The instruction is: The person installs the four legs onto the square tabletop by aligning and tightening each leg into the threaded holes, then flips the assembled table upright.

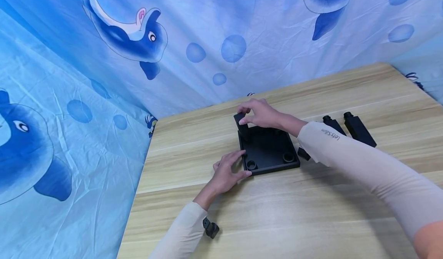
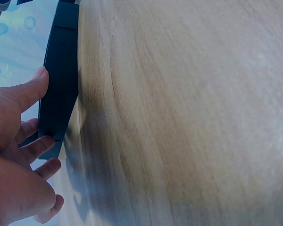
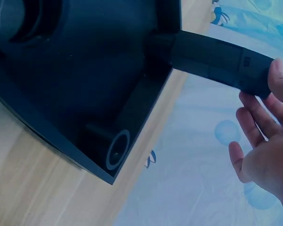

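Note:
A black square panel [image 1: 268,147] with raised rims and round corner sockets lies on the wooden table. My right hand [image 1: 261,113] pinches the upper end of a black rectangular leg [image 1: 243,129], which stands at the panel's far left corner. In the right wrist view the leg [image 3: 207,55] meets the socket there; how deep it sits cannot be told. At the near left corner, my left hand [image 1: 225,171] holds the panel, thumb on the front edge and fingers at the left edge. The left wrist view shows that thumb against the panel's outer side [image 2: 61,70].
Two more black legs with threaded ends, one nearer [image 1: 333,125] and one farther right [image 1: 360,130], lie right of the panel. Another black piece [image 1: 303,154] is partly hidden under the right sleeve. A blue dolphin-print curtain [image 1: 207,20] hangs behind the table [image 1: 277,213].

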The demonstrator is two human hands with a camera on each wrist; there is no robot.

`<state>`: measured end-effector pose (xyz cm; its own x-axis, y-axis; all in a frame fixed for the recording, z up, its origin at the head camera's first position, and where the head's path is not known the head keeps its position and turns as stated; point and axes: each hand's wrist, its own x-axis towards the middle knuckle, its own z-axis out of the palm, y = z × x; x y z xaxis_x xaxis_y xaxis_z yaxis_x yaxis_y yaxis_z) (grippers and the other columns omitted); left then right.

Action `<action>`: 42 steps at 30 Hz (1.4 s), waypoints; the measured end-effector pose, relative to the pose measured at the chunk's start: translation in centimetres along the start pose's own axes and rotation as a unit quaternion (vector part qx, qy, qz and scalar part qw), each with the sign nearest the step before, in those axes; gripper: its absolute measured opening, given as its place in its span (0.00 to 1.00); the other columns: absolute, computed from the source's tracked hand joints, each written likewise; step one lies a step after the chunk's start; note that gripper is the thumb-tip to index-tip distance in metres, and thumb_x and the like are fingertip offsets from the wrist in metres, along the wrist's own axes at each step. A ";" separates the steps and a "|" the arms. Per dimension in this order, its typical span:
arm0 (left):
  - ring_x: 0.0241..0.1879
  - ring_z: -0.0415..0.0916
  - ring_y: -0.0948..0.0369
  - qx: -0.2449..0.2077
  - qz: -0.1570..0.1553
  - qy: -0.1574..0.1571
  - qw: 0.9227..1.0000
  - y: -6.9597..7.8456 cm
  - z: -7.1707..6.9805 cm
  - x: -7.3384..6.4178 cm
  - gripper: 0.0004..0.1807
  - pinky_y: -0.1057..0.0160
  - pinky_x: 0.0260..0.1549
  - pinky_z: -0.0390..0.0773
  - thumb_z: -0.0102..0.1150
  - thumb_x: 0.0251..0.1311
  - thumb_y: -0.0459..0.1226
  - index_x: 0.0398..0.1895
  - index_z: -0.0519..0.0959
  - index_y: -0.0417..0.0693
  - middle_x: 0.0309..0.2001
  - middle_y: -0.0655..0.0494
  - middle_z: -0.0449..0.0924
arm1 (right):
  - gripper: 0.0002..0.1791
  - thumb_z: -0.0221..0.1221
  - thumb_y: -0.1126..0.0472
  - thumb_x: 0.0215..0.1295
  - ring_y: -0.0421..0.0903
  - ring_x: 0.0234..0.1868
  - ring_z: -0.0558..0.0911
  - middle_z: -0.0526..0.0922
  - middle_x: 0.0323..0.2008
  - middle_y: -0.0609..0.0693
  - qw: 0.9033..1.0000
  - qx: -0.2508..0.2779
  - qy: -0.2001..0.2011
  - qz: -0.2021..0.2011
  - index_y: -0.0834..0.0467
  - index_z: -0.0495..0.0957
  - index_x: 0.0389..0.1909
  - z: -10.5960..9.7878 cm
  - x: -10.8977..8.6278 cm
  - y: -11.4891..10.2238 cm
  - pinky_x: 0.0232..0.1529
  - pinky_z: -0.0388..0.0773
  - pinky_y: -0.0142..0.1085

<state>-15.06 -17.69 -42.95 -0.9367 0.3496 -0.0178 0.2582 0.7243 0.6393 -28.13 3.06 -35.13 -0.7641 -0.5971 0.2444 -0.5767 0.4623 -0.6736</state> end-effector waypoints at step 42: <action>0.69 0.54 0.56 0.000 -0.004 -0.008 1.000 -0.1 0.0 0.0 0.38 0.41 0.59 0.46 0.66 0.57 0.50 0.70 0.65 0.58 0.70 0.57 0.62 | 0.34 0.68 0.51 0.58 0.56 0.59 0.68 0.78 0.51 0.54 0.998 -0.010 -0.051 0.026 0.55 0.68 0.64 -0.6 0.1 0.1 0.62 0.45 0.59</action>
<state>-15.07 -17.71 -43.03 -0.9346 0.3541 -0.0349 0.2517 0.7273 0.6385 -28.43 3.40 -34.73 -0.7609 -0.6343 0.1367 -0.5434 0.5077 -0.6686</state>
